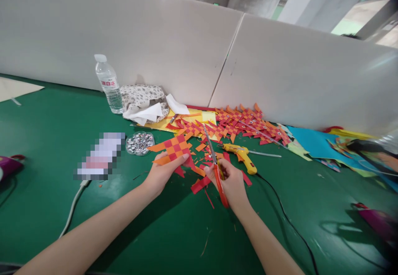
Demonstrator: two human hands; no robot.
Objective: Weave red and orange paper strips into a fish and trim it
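Observation:
My left hand (161, 171) is closed on a woven paper fish (178, 147) in an orange and red checker pattern, with the thumb lying on its face. Strips stick out from the fish at its left and lower edges. In my right hand (231, 179) is a pair of scissors (220, 186) with red-orange handles, the blades pointing up and away. The scissors are apart from the fish, to its right. Between and beyond both hands lie red and orange paper scraps (201, 184). Just right of the scissors rests a yellow glue gun (241, 155).
A pile of woven paper fish (248, 121) lies along the white partition (155, 39). A clear box of googly eyes (139, 143), a blurred-out phone (102, 155) on a cable, a water bottle (108, 83) and a tissue pack (144, 97) stand left. Coloured sheets (314, 142) lie right.

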